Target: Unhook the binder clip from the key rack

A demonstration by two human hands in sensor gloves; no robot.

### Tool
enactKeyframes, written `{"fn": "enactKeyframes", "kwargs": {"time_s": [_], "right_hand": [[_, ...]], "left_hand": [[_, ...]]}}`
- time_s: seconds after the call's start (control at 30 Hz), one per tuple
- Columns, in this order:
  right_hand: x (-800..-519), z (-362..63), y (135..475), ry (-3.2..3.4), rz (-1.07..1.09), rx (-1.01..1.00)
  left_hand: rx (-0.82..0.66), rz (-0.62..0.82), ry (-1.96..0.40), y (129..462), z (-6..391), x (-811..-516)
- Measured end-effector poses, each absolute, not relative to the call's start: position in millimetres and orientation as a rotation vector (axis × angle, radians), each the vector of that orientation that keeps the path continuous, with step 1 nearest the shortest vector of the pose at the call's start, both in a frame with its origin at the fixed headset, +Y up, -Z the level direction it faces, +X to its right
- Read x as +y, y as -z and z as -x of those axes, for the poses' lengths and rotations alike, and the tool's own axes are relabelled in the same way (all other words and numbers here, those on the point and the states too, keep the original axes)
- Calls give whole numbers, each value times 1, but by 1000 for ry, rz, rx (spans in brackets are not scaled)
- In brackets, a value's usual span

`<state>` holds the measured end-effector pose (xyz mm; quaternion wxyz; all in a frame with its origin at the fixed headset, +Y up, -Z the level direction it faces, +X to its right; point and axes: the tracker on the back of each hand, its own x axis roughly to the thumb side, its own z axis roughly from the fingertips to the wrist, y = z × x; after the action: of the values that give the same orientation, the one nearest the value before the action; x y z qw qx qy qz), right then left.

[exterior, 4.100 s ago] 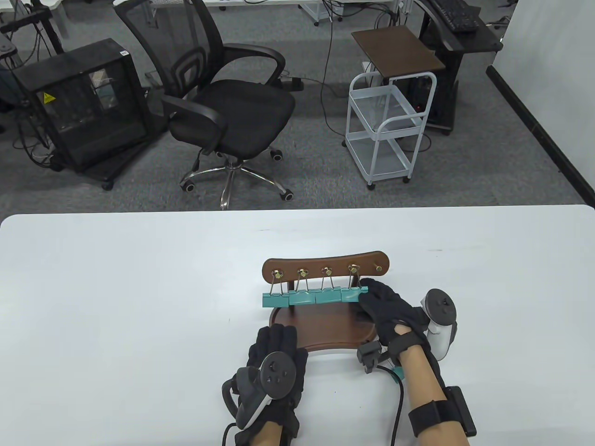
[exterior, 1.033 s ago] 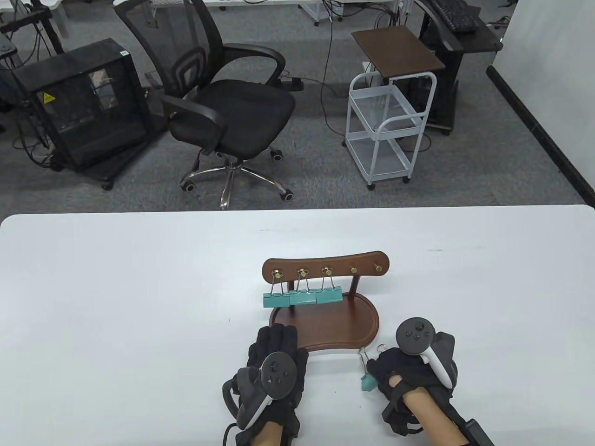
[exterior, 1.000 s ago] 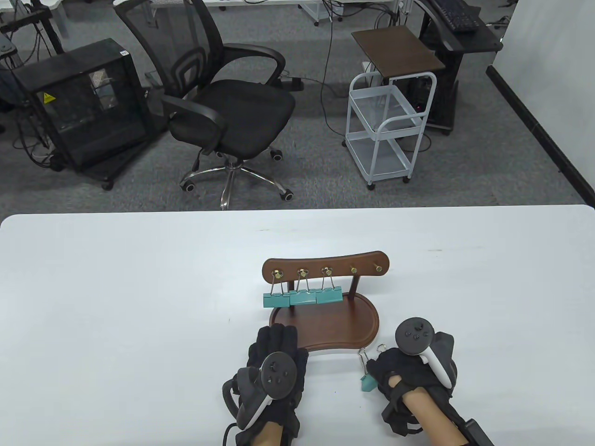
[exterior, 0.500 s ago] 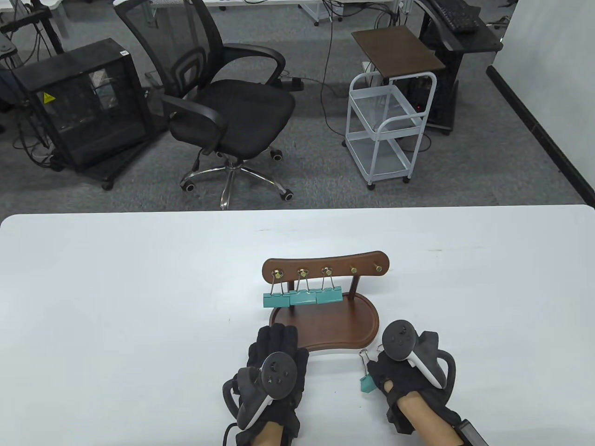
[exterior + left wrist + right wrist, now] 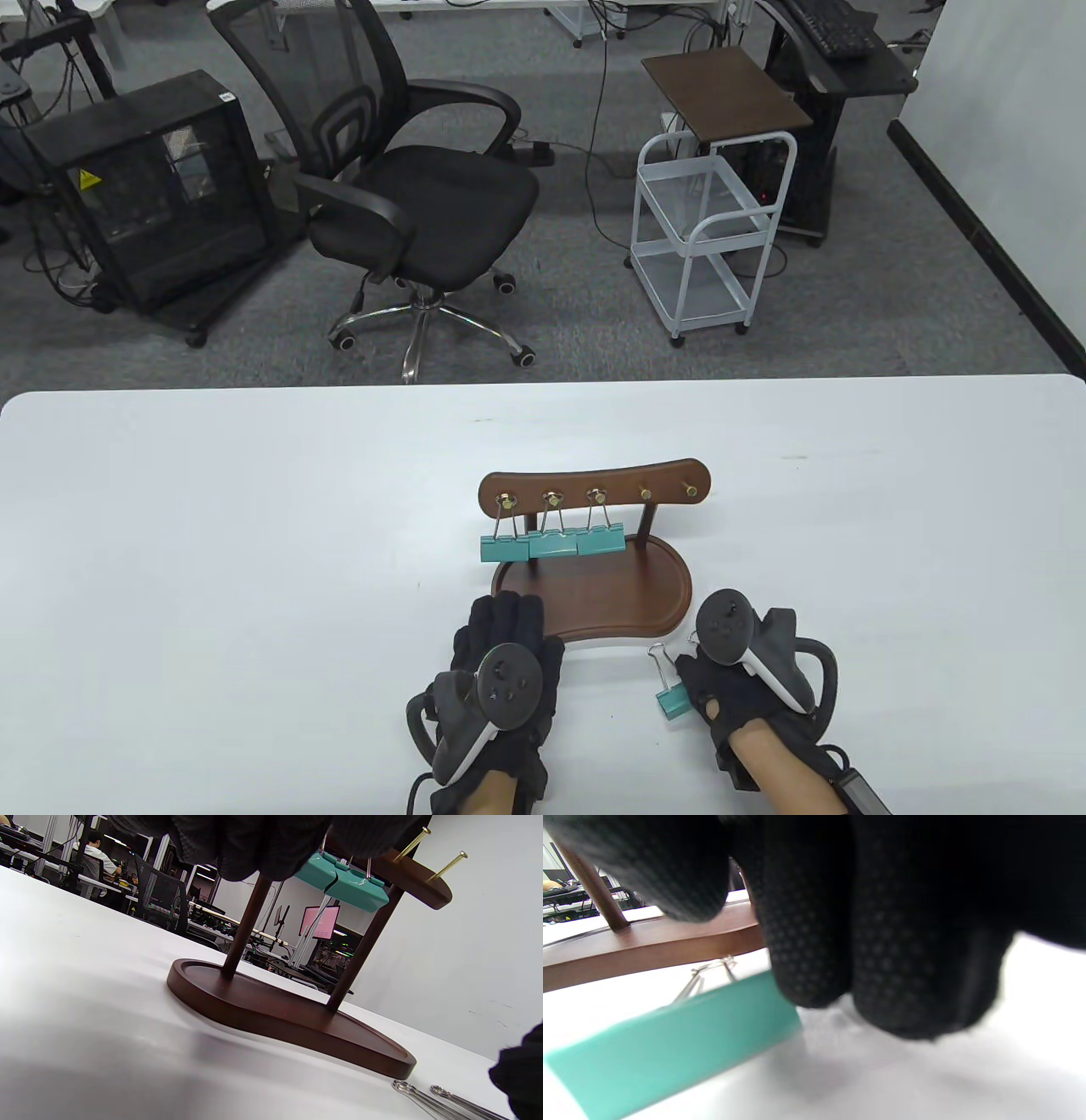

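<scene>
The wooden key rack point(image 5: 594, 491) stands mid-table on its oval base point(image 5: 611, 594). Three teal binder clips point(image 5: 551, 543) hang from its left three hooks; the two right hooks point(image 5: 449, 863) are bare. A fourth teal binder clip point(image 5: 673, 701) lies flat on the table in front of the base's right end, wire handles toward the rack. My right hand point(image 5: 691, 671) rests beside it, fingers point(image 5: 814, 921) curled at the clip's end point(image 5: 670, 1043), thumb apart; it does not pinch the clip. My left hand point(image 5: 505, 607) rests with its fingers on the base's front left rim.
The white table point(image 5: 212, 552) stretches wide to the left and right of the rack. An office chair point(image 5: 407, 195) and a white cart point(image 5: 704, 229) stand on the floor beyond the far edge.
The right hand took the fourth clip off its hook, brought it down in front of the base and laid it flat on the table; more of the clip now shows. The left hand has stayed put.
</scene>
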<state>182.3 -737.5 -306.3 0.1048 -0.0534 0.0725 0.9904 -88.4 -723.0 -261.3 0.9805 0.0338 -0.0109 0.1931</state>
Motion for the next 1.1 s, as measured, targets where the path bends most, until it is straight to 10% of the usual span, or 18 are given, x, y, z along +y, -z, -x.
{"fn": "enactKeyframes", "kwargs": {"time_s": [1.1], "right_hand": [[-700, -175, 323, -2402, -31, -169]], "left_hand": [[-30, -72, -407, 261, 88, -723]]}}
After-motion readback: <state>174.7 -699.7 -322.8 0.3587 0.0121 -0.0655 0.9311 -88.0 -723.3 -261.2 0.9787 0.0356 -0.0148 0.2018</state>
